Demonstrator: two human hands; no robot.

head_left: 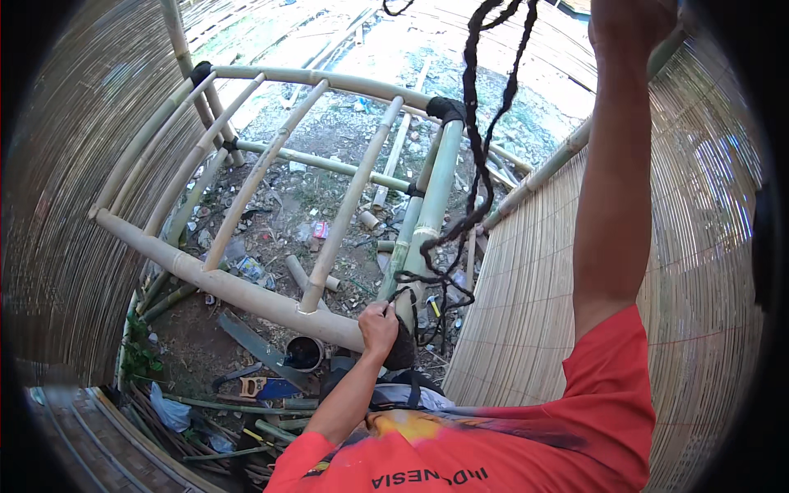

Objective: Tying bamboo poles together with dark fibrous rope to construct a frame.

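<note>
Along the bamboo frame [238,284], at its near right corner, the person's left hand [379,330] is closed narrow, apparently pinching black rope [475,140] whose tangled loops hang beside the frame's right edge. Farther right, the right hand [637,23] is raised and cut off by the view, so its grip cannot be told. A hard pull could knot those loops; a slackened left hand could loosen the corner lashing [402,349].

Daylight bleaches the far ground [423,41], shade covers the nearer part, and edges curve into black
</note>
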